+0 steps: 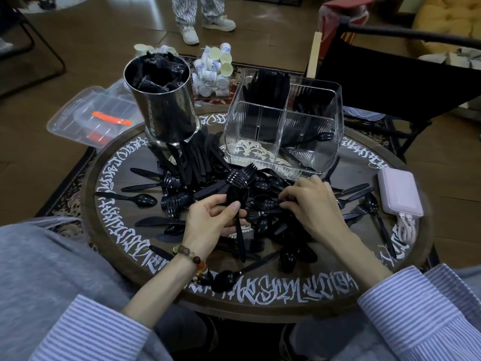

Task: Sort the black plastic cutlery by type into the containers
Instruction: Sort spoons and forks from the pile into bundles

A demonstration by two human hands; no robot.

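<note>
A heap of black plastic cutlery (208, 178) covers the middle of the round table (260, 306): forks, spoons and knives mixed. My left hand (210, 222) grips several stacked black spoons (235, 198), handles pointing toward me. My right hand (312, 204) reaches into the heap and pinches a black spoon (264, 201) with its fingertips. A clear divided container (283, 126) at the back right holds knives, forks and a spoon in separate compartments. A metal cylinder (164, 100) at the back left is filled with black cutlery.
A pink power bank (399, 194) with a white cable lies at the table's right edge. A clear plastic box (93, 115) sits beyond the table at the left. Small cups (213, 71) stand behind the containers. A black chair (390, 71) is at the right; a person's feet (205, 27) are on the floor beyond.
</note>
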